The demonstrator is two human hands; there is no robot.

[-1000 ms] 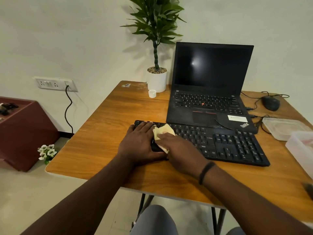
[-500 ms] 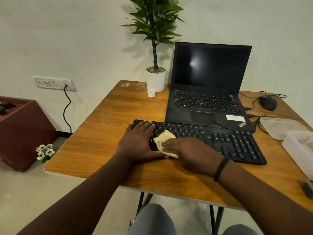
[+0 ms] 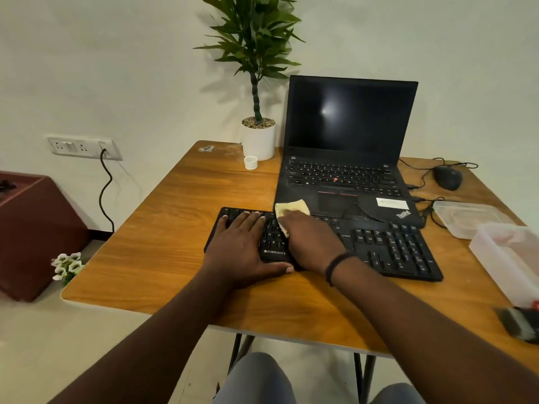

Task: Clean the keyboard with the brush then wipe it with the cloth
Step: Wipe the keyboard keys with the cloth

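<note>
Grip on the cloth (image 3: pixel 291 209) is kept by the right hand (image 3: pixel 313 243), whose fingers are curled over it and press it down on the keyboard (image 3: pixel 393 246) at its far edge, near the middle of the key rows. A pale yellow corner of the cloth is seen past the fingertips, lying against the front lip of the laptop (image 3: pixel 347 158). The left hand (image 3: pixel 242 246) is laid flat with fingers straight and spread on the left end of the keyboard, thumb along the near edge on the bench (image 3: pixel 163 234). The keyboard is set just in front of the laptop, and its right half is uncovered. At the right edge of the bench a brush (image 3: pixel 517 323) is seen lying untouched, just beside a clear tub (image 3: pixel 507 258), with a lid (image 3: pixel 466 217) beyond it. A mouse (image 3: pixel 447 177) is placed right of the laptop, and a potted plant (image 3: pixel 258 135) and a small white cap (image 3: pixel 250 162) to its left.
</note>
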